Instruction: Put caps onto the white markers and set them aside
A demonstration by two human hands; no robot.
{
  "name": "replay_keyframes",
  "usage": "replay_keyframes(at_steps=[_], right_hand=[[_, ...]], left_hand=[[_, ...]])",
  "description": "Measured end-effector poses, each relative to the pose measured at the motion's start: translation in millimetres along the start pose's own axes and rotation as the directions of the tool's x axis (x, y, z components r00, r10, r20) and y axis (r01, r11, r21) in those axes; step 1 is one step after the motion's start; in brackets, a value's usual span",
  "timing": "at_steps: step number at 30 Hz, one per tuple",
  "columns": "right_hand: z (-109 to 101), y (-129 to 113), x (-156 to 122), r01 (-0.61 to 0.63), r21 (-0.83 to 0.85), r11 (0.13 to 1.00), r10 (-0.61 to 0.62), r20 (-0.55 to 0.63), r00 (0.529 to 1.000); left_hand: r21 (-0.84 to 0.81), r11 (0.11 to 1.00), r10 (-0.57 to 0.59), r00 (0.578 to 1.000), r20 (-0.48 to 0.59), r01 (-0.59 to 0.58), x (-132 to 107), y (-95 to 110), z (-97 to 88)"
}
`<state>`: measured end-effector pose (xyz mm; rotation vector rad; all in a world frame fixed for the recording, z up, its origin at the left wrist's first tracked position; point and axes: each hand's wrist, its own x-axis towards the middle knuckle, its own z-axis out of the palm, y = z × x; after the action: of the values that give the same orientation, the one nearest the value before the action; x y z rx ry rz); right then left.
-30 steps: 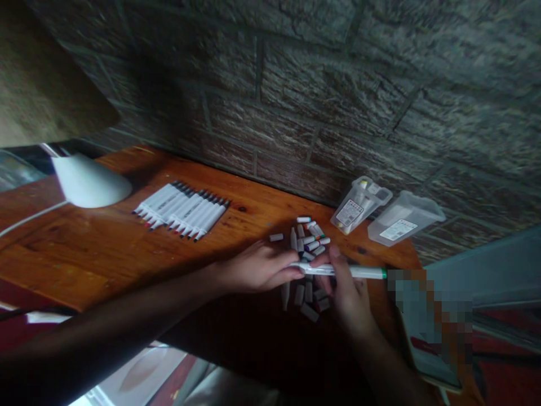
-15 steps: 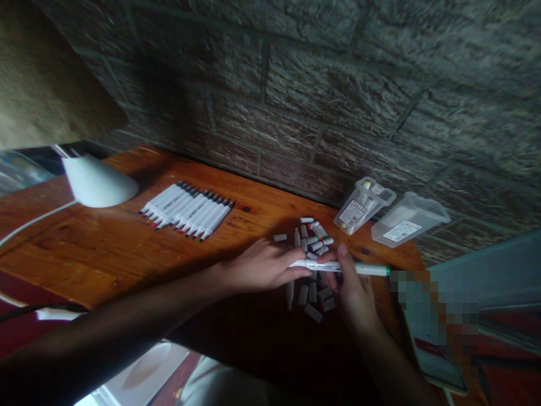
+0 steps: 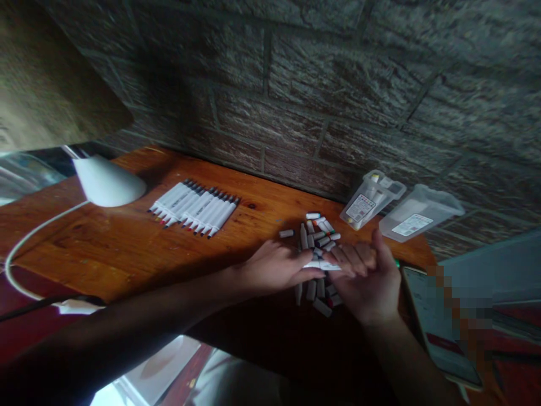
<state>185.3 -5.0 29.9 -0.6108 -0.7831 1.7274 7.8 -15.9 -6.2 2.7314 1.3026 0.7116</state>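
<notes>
A white marker (image 3: 322, 264) lies level between my hands, its green end showing past my right hand. My left hand (image 3: 279, 267) pinches the marker's left end between thumb and fingers. My right hand (image 3: 367, 277) is turned palm up, its fingers curled over the marker's right part and its thumb raised; most of that part is hidden. Below and behind the hands lies a loose pile of marker caps (image 3: 323, 307), mostly white or grey with some coloured ends. Near its far side a slim capless marker piece (image 3: 304, 237) points away from me.
Several white markers (image 3: 196, 207) lie side by side on the wooden table (image 3: 122, 248). Two clear plastic cases (image 3: 367, 203) stand by the stone wall (image 3: 296, 113) at the right. A white lamp base (image 3: 107, 181) stands left, and a phone-like device (image 3: 443, 332) lies at the right edge.
My right hand has rolled palm up, its fingers curling over the marker and its thumb lifting away. My left hand keeps its pinch. The view has shifted slightly.
</notes>
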Motion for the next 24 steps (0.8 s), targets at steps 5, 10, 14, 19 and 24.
replay_keyframes(at_steps=[5,10,14,19,24], right_hand=[[-5,-17,-4,0.029,0.159,0.987,-0.033,0.018,0.999],[-33,-51,6,0.229,0.199,0.953,-0.211,-0.110,0.971],[-38,-52,12,0.147,0.245,0.958,-0.121,-0.120,0.985],[-30,-36,14,0.034,0.242,0.970,-0.018,-0.068,0.997],[-34,-31,16,-0.017,0.106,0.994,0.029,-0.110,0.994]], left_hand=[[-0.225,0.974,0.016,0.986,0.163,0.021,0,15,-4.4],[-0.632,0.748,-0.164,0.979,0.119,0.202,2,6,-16.9],[-0.685,0.696,-0.261,0.965,0.040,0.217,4,-6,-21.1],[-0.251,0.942,-0.213,0.975,0.068,0.224,2,-16,-25.6],[0.075,0.992,-0.113,0.964,0.243,0.098,2,-25,-28.1]])
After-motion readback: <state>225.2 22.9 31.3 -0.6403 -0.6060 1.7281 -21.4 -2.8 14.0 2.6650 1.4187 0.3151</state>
